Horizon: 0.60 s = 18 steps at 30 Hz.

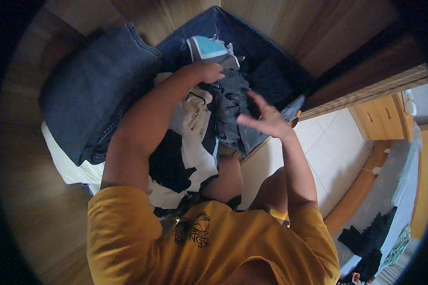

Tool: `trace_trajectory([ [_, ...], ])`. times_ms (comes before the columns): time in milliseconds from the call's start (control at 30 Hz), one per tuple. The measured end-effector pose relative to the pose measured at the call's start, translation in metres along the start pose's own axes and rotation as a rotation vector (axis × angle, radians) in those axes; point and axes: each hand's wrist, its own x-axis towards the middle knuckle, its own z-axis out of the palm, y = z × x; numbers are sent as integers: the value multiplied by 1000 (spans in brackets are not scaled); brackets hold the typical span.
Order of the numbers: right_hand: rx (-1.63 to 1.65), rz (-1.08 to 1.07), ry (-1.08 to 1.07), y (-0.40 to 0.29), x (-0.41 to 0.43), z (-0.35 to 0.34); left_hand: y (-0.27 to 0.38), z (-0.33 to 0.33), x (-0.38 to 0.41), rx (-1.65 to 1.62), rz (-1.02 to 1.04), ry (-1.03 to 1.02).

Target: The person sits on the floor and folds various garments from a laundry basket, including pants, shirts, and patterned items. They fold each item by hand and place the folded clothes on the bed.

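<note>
A dark grey garment [232, 103] lies crumpled at the near side of a dark fabric storage bin [271, 67]. My left hand [210, 72] is over its upper end with fingers curled; whether cloth is pinched in them cannot be made out. To its right, my right hand [269, 119] is spread, thumb and fingers apart, with nothing between them. Just beyond my left hand, a turquoise cloth item [208, 48] with white and grey edging rests in the bin. Beige cloth [196, 107] and a black-and-white garment [171, 164] are heaped under my left forearm.
Folded dark denim [96, 85] is stacked on white textured cloth [69, 156] at left. Wooden panels surround the bin. At right are a tiled floor [324, 146], a wooden drawer unit [381, 117] and a bed with a wooden frame [356, 188], black cloth [372, 235] lying on it.
</note>
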Motion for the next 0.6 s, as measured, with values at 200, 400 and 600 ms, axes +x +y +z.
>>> trace_trajectory([
  [200,260,23,111,30,29,8,52,-42,-36,-352,342,-316],
  [400,1179,-148,413,-40,82,-59,39,-53,-14,-425,147,597],
  [600,790,-5,429,17,77,-57,-37,-72,-15,-1032,-264,1368],
])
